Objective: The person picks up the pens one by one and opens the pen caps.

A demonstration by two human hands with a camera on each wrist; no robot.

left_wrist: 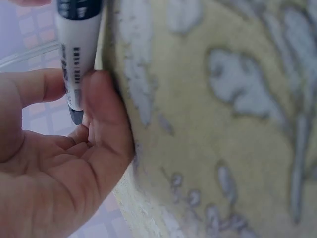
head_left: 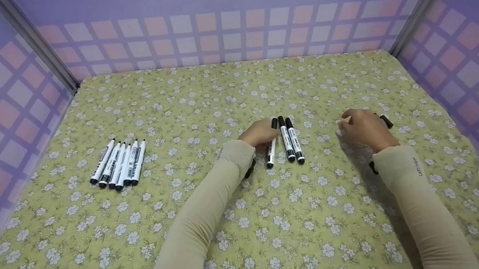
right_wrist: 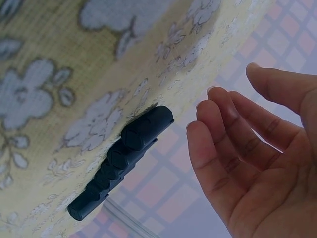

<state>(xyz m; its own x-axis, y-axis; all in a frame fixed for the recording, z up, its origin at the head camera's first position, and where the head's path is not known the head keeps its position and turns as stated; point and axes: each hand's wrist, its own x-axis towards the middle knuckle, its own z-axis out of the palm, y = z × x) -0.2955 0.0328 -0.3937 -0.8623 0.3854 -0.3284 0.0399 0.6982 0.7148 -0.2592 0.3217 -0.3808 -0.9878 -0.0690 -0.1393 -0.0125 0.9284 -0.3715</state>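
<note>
My left hand [head_left: 259, 132] is at a white-and-black marker [head_left: 271, 151], which lies left of two capped markers [head_left: 289, 140] on the cloth. In the left wrist view, the thumb and a finger of that hand pinch the marker [left_wrist: 77, 54] from either side. My right hand [head_left: 364, 127] hovers further right, fingers loosely bent and nothing between them. Beside it lie several black marker caps in a row [right_wrist: 119, 161], mostly hidden behind the hand in the head view, where one cap [head_left: 386, 121] shows.
At the left, several uncapped white markers [head_left: 119, 164] lie side by side, tips pointing away. A yellow floral cloth [head_left: 205, 99] covers the table. Purple checked walls [head_left: 235, 33] stand at the back and both sides.
</note>
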